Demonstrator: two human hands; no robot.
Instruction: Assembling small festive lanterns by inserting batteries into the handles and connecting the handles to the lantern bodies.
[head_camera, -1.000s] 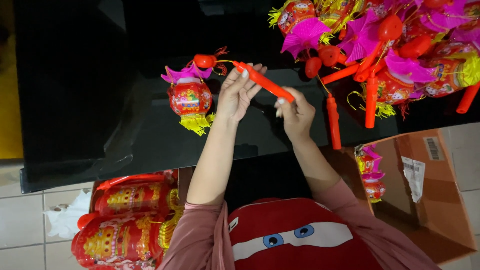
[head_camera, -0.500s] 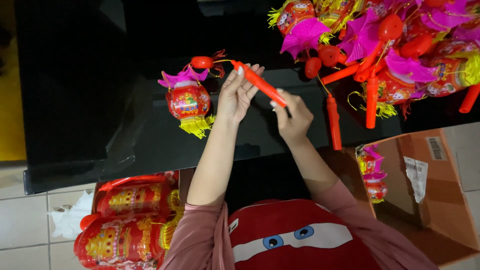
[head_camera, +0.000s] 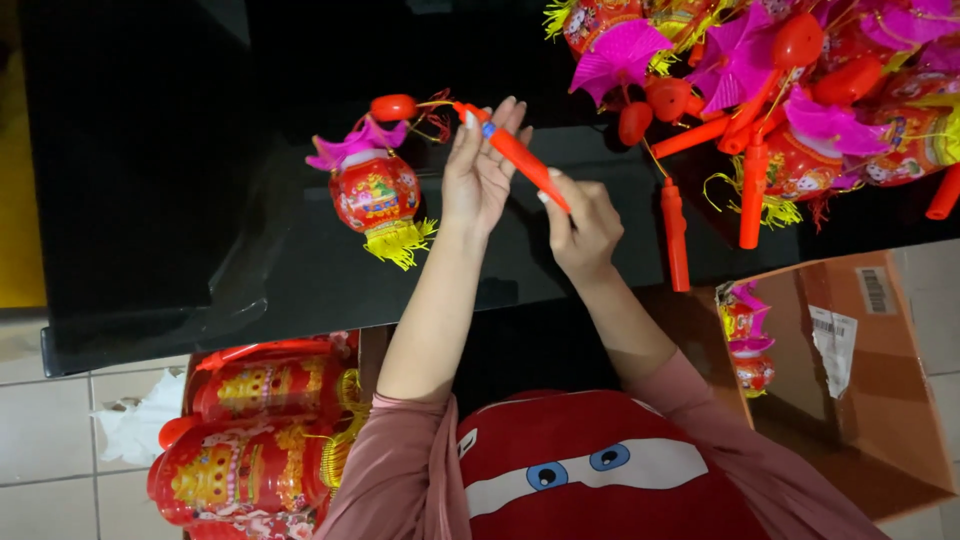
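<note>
I see a black table (head_camera: 200, 180) filling the upper left and middle of the frame. A heap of lanterns (head_camera: 780, 90), red with pink and yellow frills and red sticks, sits in the upper right corner. A brown carton (head_camera: 880, 400) stands at lower right with a few lanterns tucked at its left edge. At lower left lies a bag of lanterns (head_camera: 260, 430) on the pale tiles (head_camera: 40, 470), with white paper (head_camera: 135, 430) just beside it.
</note>
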